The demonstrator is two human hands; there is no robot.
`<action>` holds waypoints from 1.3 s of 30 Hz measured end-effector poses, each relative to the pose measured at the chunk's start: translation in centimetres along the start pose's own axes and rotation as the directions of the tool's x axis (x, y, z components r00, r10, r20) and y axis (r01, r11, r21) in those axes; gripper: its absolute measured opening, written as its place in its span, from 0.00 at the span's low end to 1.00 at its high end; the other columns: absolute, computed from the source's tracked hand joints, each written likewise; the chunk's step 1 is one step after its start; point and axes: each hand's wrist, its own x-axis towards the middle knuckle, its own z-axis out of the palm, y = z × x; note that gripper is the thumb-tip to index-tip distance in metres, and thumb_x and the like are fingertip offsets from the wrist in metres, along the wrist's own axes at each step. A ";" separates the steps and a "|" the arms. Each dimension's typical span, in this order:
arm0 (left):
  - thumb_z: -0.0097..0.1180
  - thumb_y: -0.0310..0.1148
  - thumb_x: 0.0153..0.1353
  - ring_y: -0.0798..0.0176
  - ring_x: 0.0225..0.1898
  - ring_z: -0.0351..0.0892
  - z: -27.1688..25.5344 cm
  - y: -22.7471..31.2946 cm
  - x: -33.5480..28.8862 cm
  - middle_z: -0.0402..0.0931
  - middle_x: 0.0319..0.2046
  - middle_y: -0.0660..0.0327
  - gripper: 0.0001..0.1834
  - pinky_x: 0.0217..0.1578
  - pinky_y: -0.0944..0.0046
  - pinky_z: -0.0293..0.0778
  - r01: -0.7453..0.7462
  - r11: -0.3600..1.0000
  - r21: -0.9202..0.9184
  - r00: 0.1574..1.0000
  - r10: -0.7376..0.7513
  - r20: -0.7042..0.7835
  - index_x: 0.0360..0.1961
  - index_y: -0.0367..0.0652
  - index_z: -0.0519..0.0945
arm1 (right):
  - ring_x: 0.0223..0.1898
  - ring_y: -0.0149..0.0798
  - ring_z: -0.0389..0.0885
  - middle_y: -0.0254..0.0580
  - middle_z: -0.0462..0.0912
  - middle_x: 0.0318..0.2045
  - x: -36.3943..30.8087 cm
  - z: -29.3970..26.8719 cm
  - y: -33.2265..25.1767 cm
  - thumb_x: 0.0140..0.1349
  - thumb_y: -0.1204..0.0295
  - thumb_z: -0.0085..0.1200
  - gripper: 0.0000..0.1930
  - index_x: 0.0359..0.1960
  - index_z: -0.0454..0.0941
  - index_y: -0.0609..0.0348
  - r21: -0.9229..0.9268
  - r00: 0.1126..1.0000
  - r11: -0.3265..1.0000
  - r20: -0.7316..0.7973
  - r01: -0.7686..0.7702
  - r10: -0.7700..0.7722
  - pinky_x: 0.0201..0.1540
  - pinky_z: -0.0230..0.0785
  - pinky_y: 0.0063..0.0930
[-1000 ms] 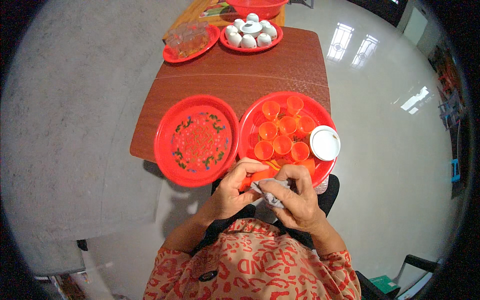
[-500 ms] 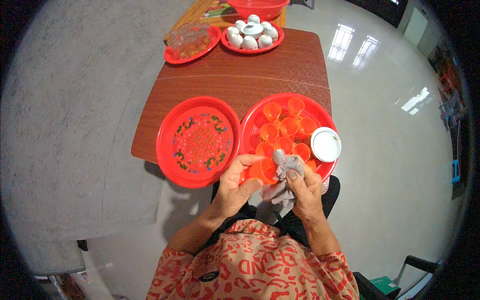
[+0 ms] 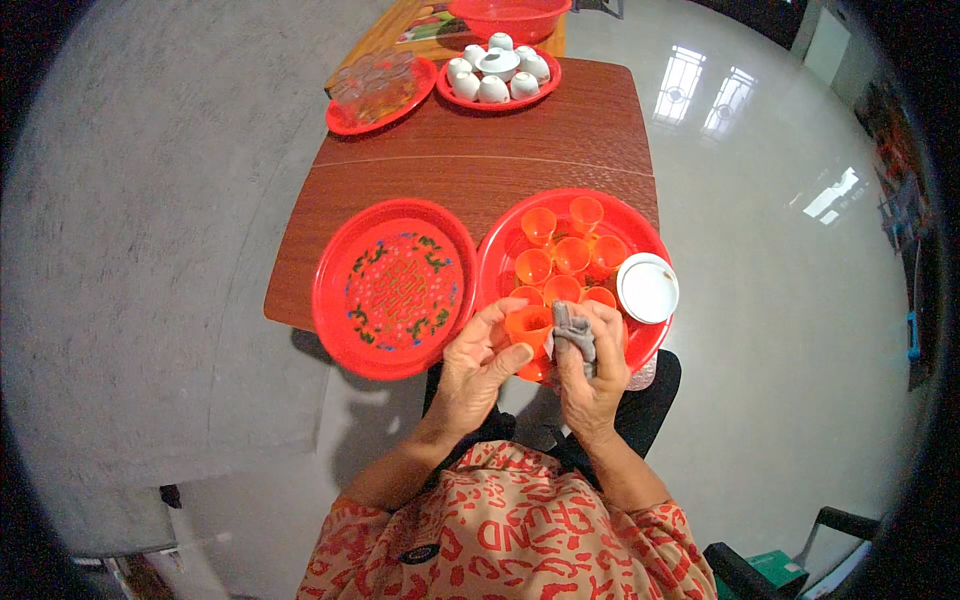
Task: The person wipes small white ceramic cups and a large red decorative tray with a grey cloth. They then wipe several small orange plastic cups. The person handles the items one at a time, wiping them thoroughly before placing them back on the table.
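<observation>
Held between the thumb and fingers of my left hand (image 3: 473,365) is an orange plastic cup (image 3: 528,326), its mouth tilted up. Beside it, my right hand (image 3: 597,375) grips a crumpled grey cloth (image 3: 574,338) close to the cup's rim. Just beyond both hands lies a red round tray (image 3: 508,228), with several orange cups (image 3: 571,255) standing in it. A white round dish or lid (image 3: 648,288) rests at that tray's right edge. On the left is another red tray (image 3: 327,290) with a painted floral pattern and no cups on it.
Both trays sit on a brown wooden table (image 3: 480,130). At its far end are a red plate (image 3: 345,122) of clear glasses, a red plate (image 3: 545,97) of white teacups, and a red basin (image 3: 510,18). A dark chair arm (image 3: 745,575) stands at lower right.
The cloth has bunched up inside my right hand, no longer hanging below it. My left hand has turned the cup more upright. The whole view has shifted slightly.
</observation>
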 end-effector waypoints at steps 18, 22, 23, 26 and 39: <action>0.57 0.19 0.56 0.62 0.55 0.66 -0.2 2.2 -0.5 0.64 0.54 0.53 0.07 0.55 0.63 0.66 -0.047 0.928 0.369 0.986 -0.017 0.168 0.36 0.33 0.76 | 0.36 0.38 0.73 0.44 0.69 0.35 2.0 -2.4 -0.9 0.46 0.82 0.54 0.21 0.45 0.77 0.62 0.020 0.937 0.990 0.319 0.142 -0.141 0.38 0.67 0.26; 0.57 0.18 0.55 0.60 0.58 0.64 -0.5 2.1 -0.5 0.62 0.57 0.50 0.08 0.58 0.61 0.64 0.023 0.966 0.259 0.993 -0.053 0.110 0.38 0.32 0.76 | 0.38 0.36 0.73 0.42 0.71 0.36 2.5 -2.0 -1.1 0.51 0.80 0.51 0.18 0.46 0.76 0.63 0.121 0.918 0.984 0.389 -0.129 0.073 0.40 0.66 0.26; 0.57 0.18 0.55 0.60 0.58 0.64 -0.6 2.0 -0.6 0.62 0.57 0.50 0.09 0.58 0.60 0.64 0.015 0.967 0.255 0.993 -0.044 0.105 0.38 0.32 0.76 | 0.38 0.36 0.73 0.42 0.71 0.37 2.5 -1.9 -1.1 0.52 0.80 0.50 0.17 0.46 0.76 0.63 0.149 0.909 0.965 0.392 -0.216 0.142 0.40 0.66 0.26; 0.57 0.18 0.55 0.61 0.58 0.63 -0.8 1.8 -0.7 0.61 0.57 0.51 0.09 0.58 0.60 0.64 -0.002 0.963 0.270 0.993 -0.030 0.115 0.39 0.33 0.76 | 0.38 0.36 0.73 0.42 0.71 0.37 2.3 -1.7 -1.0 0.53 0.80 0.50 0.16 0.46 0.76 0.63 0.201 0.876 0.904 0.394 -0.378 0.279 0.41 0.66 0.26; 0.55 0.16 0.55 0.63 0.57 0.64 -0.3 1.4 -0.6 0.59 0.55 0.56 0.10 0.56 0.63 0.66 -0.074 0.964 0.255 0.995 0.056 0.078 0.39 0.36 0.76 | 0.35 0.42 0.72 0.46 0.72 0.38 1.6 -1.9 -0.6 0.40 0.81 0.58 0.21 0.42 0.80 0.58 -0.013 0.833 0.875 0.314 0.484 -0.456 0.35 0.66 0.31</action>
